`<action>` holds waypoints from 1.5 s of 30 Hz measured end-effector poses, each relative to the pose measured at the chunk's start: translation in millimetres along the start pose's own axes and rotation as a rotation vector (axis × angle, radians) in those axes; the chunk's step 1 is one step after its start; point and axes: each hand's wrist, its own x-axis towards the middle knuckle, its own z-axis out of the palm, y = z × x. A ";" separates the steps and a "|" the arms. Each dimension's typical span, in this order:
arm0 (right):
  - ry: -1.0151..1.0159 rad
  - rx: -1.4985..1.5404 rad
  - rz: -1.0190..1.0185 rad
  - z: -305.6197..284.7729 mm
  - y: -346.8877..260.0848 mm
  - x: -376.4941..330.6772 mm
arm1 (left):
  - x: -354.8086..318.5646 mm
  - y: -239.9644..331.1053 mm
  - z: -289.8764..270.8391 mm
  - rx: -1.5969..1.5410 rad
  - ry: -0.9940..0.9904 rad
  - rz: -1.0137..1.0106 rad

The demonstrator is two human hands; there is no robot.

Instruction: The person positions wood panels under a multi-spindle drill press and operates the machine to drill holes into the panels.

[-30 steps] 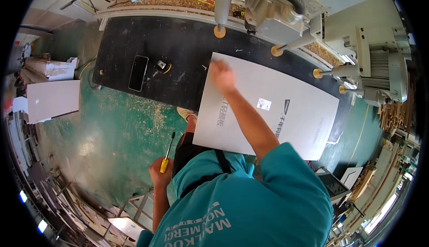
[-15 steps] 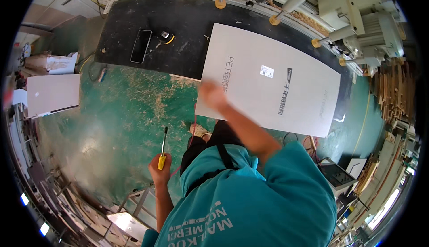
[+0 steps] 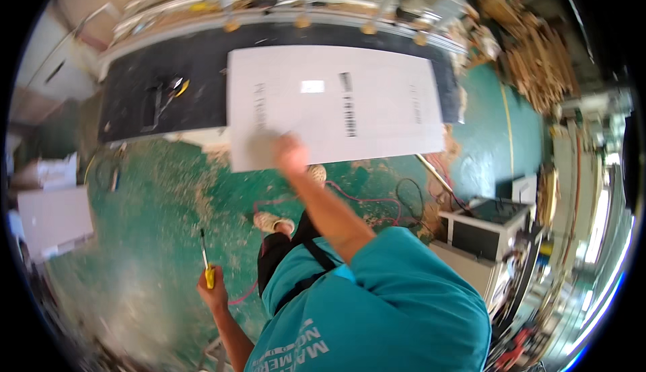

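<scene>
Head view, right hand (image 3: 291, 154) (blurred, fingers' grip unclear) at the white panel's (image 3: 336, 103) near edge, panel on the black surface (image 3: 195, 89) at 12 o'clock, left hand (image 3: 214, 292) fingers closed round a yellow-handled screwdriver (image 3: 206, 261) at 7 o'clock

The person wears a teal short-sleeved shirt with pale lettering, black trousers and light shoes (image 3: 272, 222).

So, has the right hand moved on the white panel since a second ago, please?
Yes: the right hand has drawn back from the far side of the white panel to its near edge.
</scene>
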 end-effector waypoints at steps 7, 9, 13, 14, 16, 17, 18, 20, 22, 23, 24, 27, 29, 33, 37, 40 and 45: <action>-0.269 0.187 -0.294 -80.8 -40.5 -26.5 | -23.8 83.6 91.0 0.083 -0.197 0.050; -0.059 0.219 -0.055 -90.2 63.8 -10.5 | -32.0 97.2 131.3 0.166 -0.339 0.130; -0.012 -0.052 0.123 -210.3 282.0 39.7 | -59.1 117.0 217.5 0.141 -0.514 0.122; 0.144 -0.143 0.155 -238.7 338.8 47.2 | -68.7 132.3 235.3 0.139 -0.526 0.088; 0.204 -0.336 0.446 -318.2 406.0 84.2 | -89.1 159.1 263.6 0.185 -0.512 0.100; 0.400 -0.289 0.558 -343.6 434.1 97.0 | -95.1 169.7 268.0 0.198 -0.520 0.096; 0.379 -0.260 0.456 -351.4 446.6 117.6 | -100.3 180.9 278.9 0.194 -0.519 0.094; 0.336 -0.198 0.243 -357.0 458.1 158.3 | -106.2 188.0 293.8 0.167 -0.478 0.093; -0.010 -0.073 0.048 -348.6 435.3 206.1 | -113.2 216.2 302.6 0.199 -0.448 0.070; -0.190 -0.042 -0.100 -344.1 432.6 226.9 | -117.9 227.5 303.2 0.224 -0.435 0.056; -0.189 -0.123 -0.046 -332.9 448.1 245.3 | -120.1 234.4 303.3 0.244 -0.412 0.059; -0.008 -0.349 0.193 -333.9 499.7 302.2 | -118.8 248.6 306.7 0.281 -0.365 0.036; -0.081 -0.400 0.037 -351.8 504.4 320.8 | -122.0 246.7 309.2 0.266 -0.349 -0.050; -0.266 -0.347 -0.321 -356.4 510.4 309.4 | -119.7 263.9 334.5 0.348 -0.426 0.019; -0.503 -0.287 -0.380 -378.2 494.9 219.6 | -112.8 272.3 361.2 0.371 -0.488 0.043; -0.561 -0.027 -0.291 -414.2 481.5 59.8 | -103.7 268.3 378.5 0.288 -0.558 0.087; -1.098 -0.049 -0.337 -489.0 468.7 -185.7 | -89.8 275.9 390.0 0.190 -0.633 0.101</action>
